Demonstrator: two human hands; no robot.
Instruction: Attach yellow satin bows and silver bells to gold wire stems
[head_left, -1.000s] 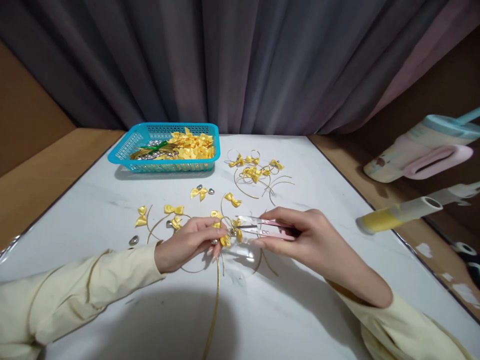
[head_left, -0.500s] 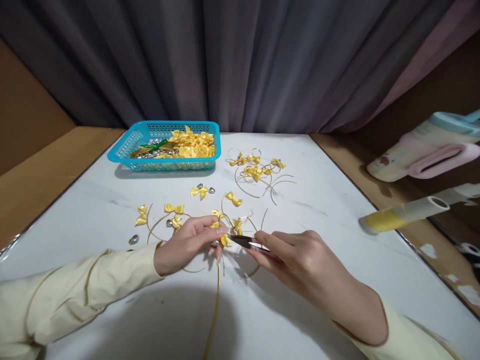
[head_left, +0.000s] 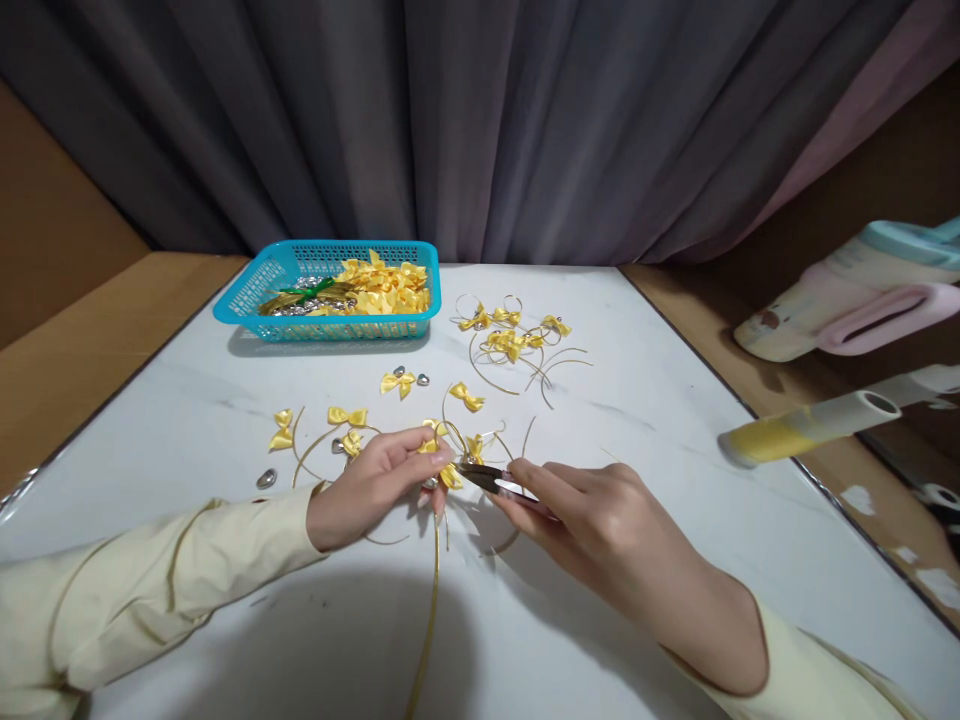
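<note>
Between the thumb and fingers of my left hand (head_left: pixel 390 475) is a yellow bow (head_left: pixel 450 476) with gold wire. A long gold wire (head_left: pixel 431 610) hangs below those fingertips toward the near edge. My right hand (head_left: pixel 600 520) is closed on dark-tipped pliers (head_left: pixel 491 480), whose tips point left and reach the bow and wire at my left fingertips. Whether the tips touch the wire is too small to tell. Around my hands lie loose yellow bows, such as one bow (head_left: pixel 348 417) at the left and another (head_left: pixel 467 398) above, with curved wires. A silver bead (head_left: pixel 267 479) rests left of my left hand.
A blue basket (head_left: pixel 337 327) of yellow bows and silver beads stands at the back left. Bows with curled wires (head_left: pixel 510 346) lie at the back centre. At the right are a tumbler (head_left: pixel 802 315) and a clear tube (head_left: pixel 817 430).
My right hand and the pliers have shifted very slightly. My left hand stays nearly in place, still pinching the bow and wire.
</note>
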